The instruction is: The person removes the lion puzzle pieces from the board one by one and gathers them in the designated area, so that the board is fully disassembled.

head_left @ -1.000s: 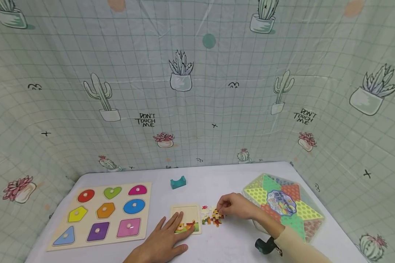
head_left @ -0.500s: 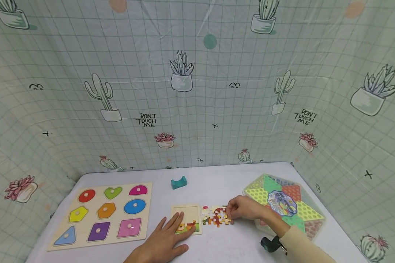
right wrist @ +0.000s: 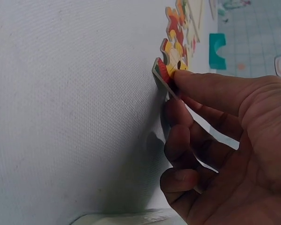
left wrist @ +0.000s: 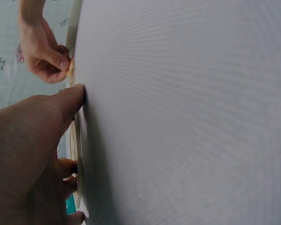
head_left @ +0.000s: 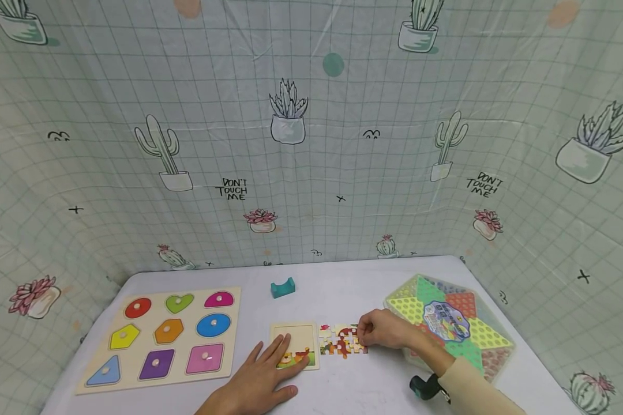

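Note:
My left hand lies with straight fingers on a shallow wooden puzzle tray. An animal picture shows along the tray's lower part, partly under the fingers. Right of the tray lie several jigsaw pieces in a close patch. At that patch's right edge is my right hand. Its thumb and index finger pinch a puzzle piece, red and green at its corner, tilted up from the table; the finger and thumb hide part of it. In the left wrist view, the left thumb lies along the tray's edge.
A wooden shape board with knobbed coloured shapes stands at left. A teal notched block sits behind the tray. The hexagonal Chinese checkers board lies at right, partly under the right forearm. A patterned curtain hangs behind the table.
Compared with one second ago, my right hand has shifted right to the patch's outer edge, uncovering more pieces. Over the last half second it barely moves. The left hand stays on the tray.

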